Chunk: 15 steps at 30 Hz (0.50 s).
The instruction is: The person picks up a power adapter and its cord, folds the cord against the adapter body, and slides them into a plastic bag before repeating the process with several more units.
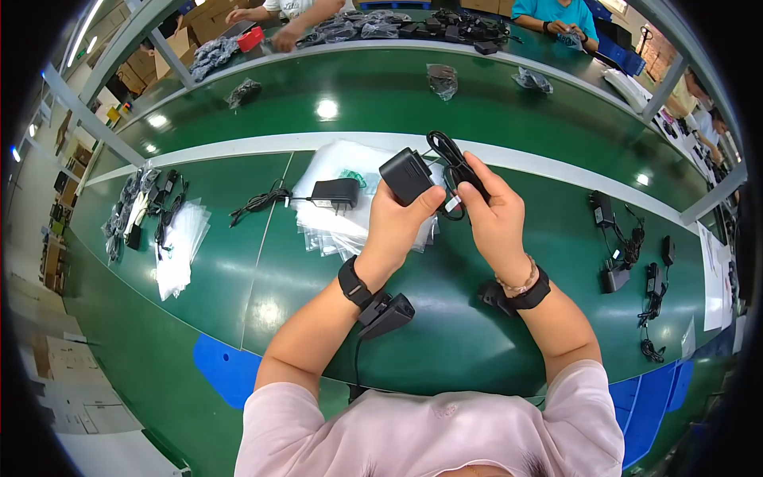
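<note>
My left hand (396,225) is closed around a black power adapter (406,176), its thumb pressed on the near side. In my right hand (497,208) is the adapter's bundled black cable (447,151), pinched between thumb and fingers; a small white tag (453,204) shows beside it. Both hands are raised over a stack of clear plastic bags (330,230). Lying on the stack, left of my left hand, is a second black adapter (335,191) with its prongs toward me. Its coiled cable (261,202) stretches left onto the green table.
Bagged adapters (127,208) and more clear bags (183,246) lie at the left. Several loose adapters (614,278) with cables are at the right. Beyond a white rail (548,168), a green belt (358,91) carries bagged items. Across it, other people work beside piled adapters (453,28).
</note>
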Motion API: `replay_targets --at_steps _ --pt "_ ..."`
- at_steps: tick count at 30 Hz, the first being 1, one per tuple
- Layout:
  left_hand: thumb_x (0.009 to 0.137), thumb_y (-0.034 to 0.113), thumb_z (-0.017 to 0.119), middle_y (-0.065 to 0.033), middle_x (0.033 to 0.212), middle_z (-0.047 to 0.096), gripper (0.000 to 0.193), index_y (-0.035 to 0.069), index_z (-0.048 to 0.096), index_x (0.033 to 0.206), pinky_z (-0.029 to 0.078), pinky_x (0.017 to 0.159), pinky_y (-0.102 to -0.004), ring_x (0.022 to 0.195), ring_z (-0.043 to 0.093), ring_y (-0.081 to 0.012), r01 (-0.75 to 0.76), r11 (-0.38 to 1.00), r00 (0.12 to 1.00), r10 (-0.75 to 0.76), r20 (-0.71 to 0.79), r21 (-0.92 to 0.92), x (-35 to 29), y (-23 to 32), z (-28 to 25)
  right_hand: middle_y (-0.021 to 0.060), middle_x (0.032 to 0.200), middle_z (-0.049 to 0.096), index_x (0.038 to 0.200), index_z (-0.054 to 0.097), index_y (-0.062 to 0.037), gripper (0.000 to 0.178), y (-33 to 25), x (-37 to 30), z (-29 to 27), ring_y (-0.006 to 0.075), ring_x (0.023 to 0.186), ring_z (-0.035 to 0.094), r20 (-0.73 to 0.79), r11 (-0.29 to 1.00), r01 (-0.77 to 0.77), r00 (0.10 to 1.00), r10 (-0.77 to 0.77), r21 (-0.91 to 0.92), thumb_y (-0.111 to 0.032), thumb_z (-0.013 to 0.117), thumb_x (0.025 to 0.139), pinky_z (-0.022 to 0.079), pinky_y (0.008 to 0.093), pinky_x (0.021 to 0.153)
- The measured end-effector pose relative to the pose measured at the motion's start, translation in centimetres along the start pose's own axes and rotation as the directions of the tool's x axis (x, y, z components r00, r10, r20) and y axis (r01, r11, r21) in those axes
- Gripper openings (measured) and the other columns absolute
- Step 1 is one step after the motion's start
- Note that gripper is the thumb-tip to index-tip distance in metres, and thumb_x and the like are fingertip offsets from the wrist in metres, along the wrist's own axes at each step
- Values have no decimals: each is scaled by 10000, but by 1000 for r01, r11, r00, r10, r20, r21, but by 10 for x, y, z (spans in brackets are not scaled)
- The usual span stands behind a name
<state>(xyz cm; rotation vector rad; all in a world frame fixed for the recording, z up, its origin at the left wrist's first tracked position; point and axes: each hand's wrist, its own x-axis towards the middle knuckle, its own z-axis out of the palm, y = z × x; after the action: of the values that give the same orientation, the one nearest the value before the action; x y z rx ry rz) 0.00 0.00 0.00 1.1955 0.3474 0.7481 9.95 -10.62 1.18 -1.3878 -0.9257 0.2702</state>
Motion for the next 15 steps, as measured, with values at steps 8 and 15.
replay_targets --at_steps 8,15 --pt "711 228 771 -2 788 538 408 29 487 926 437 610 -207 700 512 -74 -21 1000 1000 21 -18 6 -5 8 4 61 859 606 1164 562 -21 345 -3 6 -4 91 721 536 -58 936 208 971 -233 -282 12 547 820 443 227 637" --pt "737 213 747 -19 810 579 361 21 520 941 445 625 -215 727 535 -79 28 997 999 -30 22 76 -6 13 -3 147 1011 621 1134 576 -14 412 2 3 -2 192 817 579 134 829 471 882 -453 -301 112 538 743 466 259 736"
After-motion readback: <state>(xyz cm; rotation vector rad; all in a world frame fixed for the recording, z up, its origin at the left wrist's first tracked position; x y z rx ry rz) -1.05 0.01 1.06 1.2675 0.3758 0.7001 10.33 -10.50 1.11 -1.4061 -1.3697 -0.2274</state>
